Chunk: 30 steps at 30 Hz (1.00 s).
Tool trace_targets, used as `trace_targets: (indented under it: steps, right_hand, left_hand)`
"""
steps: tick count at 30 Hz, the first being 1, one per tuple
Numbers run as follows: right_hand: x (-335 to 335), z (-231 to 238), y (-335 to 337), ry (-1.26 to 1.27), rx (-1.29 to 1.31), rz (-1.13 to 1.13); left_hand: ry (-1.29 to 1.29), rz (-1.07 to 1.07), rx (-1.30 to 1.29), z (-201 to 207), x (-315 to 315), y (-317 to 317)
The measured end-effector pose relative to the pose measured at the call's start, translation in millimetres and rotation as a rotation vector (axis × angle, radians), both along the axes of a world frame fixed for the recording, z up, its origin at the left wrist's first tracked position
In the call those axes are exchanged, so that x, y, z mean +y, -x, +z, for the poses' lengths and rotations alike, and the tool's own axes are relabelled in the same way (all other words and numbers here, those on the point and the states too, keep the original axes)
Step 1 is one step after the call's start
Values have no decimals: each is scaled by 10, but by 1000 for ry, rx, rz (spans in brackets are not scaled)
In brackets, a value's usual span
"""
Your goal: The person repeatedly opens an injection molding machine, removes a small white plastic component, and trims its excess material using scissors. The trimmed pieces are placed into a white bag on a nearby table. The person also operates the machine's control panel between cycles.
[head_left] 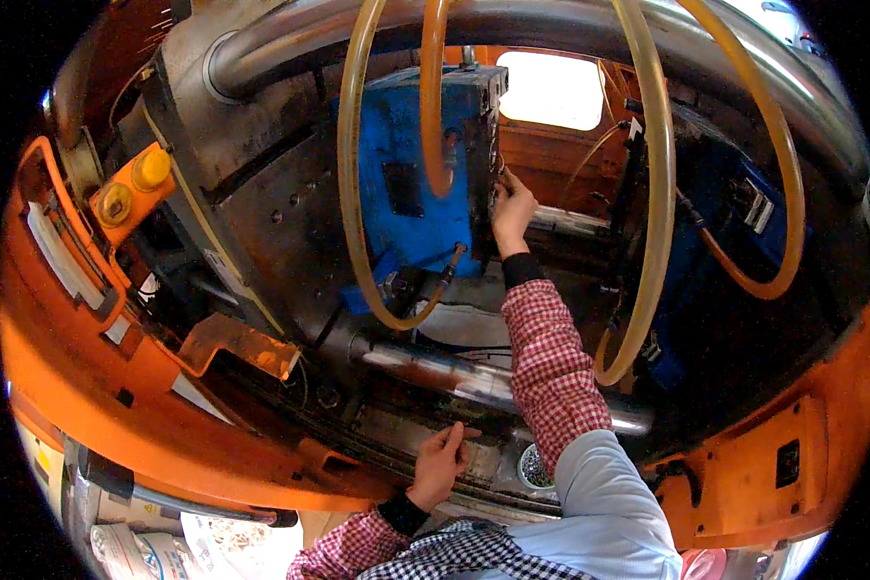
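My right hand (514, 211) reaches up to the dark inner face of a blue mould half (411, 145). Its thumb and fingers are pinched together at that face. Whatever lies between them is too small or hidden to make out. Low in the middle, my left hand (440, 469) hovers near the machine's front edge, loosely curled with thumb and forefinger stretched out. I see nothing in it. Between my arms stands a small white cup (532, 468) filled with small dark and light bits.
Yellowish hoses (655, 193) loop down in front of both mould halves; the other blue half (735, 208) is at right. A steel bar (445, 372) crosses below, and a thicker bar (358, 43) above. Orange machine guards (164, 416) flank me. Plastic bags (126, 553) lie lower left.
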State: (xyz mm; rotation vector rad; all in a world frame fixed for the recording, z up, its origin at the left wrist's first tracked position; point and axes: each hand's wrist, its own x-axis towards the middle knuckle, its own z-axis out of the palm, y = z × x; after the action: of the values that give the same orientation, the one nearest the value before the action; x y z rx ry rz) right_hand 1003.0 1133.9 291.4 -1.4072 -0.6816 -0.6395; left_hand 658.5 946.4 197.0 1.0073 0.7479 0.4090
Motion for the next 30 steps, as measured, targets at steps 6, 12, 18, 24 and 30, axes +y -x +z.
trace_targets:
  steps: [6, 12, 18, 24, 30]
  right_hand:
    - [-32, 88, 117, 86, 42, -35]
    - [-44, 127, 117, 79, 80, 0]
    - [-79, 131, 187, 142, 129, -14]
    - [-87, 133, 401, 191, 294, 167]
    - [-347, -95, -90, 144, 217, 376]
  left_hand:
    - [-23, 9, 7, -1, 44, -12]
    - [-35, 15, 32, -4, 55, -9]
    - [-38, 42, 27, -76, 40, -18]
    - [-54, 88, 10, 3, 18, 96]
    - [-14, 43, -149, -143, -46, 13]
